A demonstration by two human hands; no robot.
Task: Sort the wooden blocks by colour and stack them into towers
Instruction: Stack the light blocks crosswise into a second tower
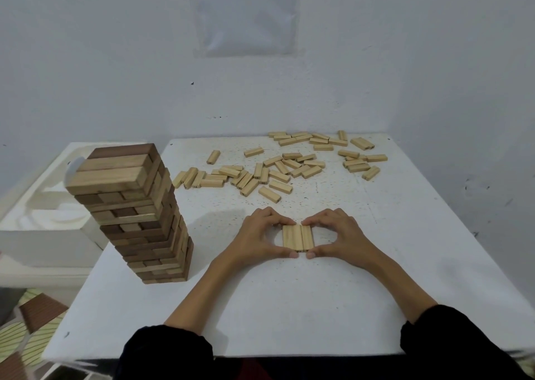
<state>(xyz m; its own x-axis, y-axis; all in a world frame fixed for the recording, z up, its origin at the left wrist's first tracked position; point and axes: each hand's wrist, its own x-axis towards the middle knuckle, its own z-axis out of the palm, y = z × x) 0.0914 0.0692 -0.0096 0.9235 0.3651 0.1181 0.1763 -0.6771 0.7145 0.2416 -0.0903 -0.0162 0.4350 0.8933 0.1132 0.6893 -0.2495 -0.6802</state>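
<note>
Item one: a row of three pale blocks [298,237] lying flat and side by side on the white bench [289,307], long sides touching, enclosed by my two hands. My left hand [257,237] curls round the row's left side, its fingers [285,221] meeting the far ends of the blocks and its thumb tip pressed to the near ends. My right hand [341,236] mirrors it on the right side, fingers at the far ends, thumb at the near ends; the two thumb tips almost meet just below the row. Both hands thus squeeze the row end to end rather than lift it, and the blocks rest on the bench. Item two: a loose scatter of pale blocks [278,168], beyond my fingertips, spread across the far half of the bench, most lying flat, some overlapping, with a further cluster toward the far right corner. Item three: a tall tower [139,214] of mixed brown and tan blocks, well to the left of my left hand, standing at the bench's left edge, its layers crossed and its upper part slightly twisted. Item four: a white moulded tub [43,206], left of the tower and off the bench. Item five: a printed sheet [249,12] on the wall beyond the scatter, text too small to read. Dark sleeves [168,350] cover both my forearms near the bench's near edge.
</note>
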